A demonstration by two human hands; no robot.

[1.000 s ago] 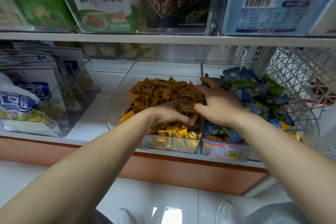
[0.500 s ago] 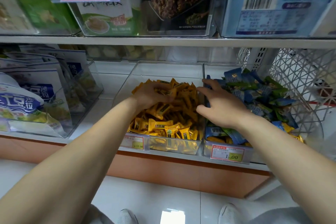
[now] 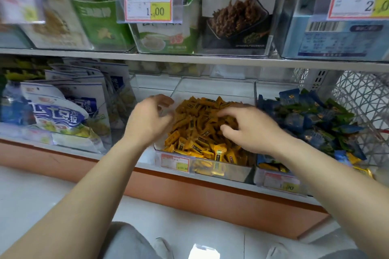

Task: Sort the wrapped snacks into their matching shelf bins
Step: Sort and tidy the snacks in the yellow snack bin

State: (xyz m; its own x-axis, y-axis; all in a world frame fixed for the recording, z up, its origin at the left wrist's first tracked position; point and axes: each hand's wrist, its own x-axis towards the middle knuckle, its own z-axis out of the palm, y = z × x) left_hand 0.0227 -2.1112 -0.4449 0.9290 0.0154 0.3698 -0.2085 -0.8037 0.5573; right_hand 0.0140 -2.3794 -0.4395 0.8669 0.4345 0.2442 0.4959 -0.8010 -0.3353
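A clear bin (image 3: 223, 171) on the lower shelf holds a heap of yellow wrapped snacks (image 3: 197, 130). To its right, a second clear bin (image 3: 280, 181) holds blue and green wrapped snacks (image 3: 311, 120), with a few yellow ones at its front. My right hand (image 3: 250, 130) lies on the yellow heap, fingers and thumb curled into the snacks. My left hand (image 3: 147, 122) is at the yellow bin's left wall with its fingers curled. It is motion-blurred, so whether it holds anything is unclear.
Large blue-and-white snack bags (image 3: 56, 115) fill a clear bin at the left. A white lattice basket (image 3: 366, 99) stands at the right. The upper shelf (image 3: 189, 58) overhangs closely, carrying bins of bagged goods and price tags. Below are the orange shelf base and white floor.
My left hand has moved off the yellow heap to the bin's left wall. My right hand has left the divider between the bins and come onto the yellow snacks.
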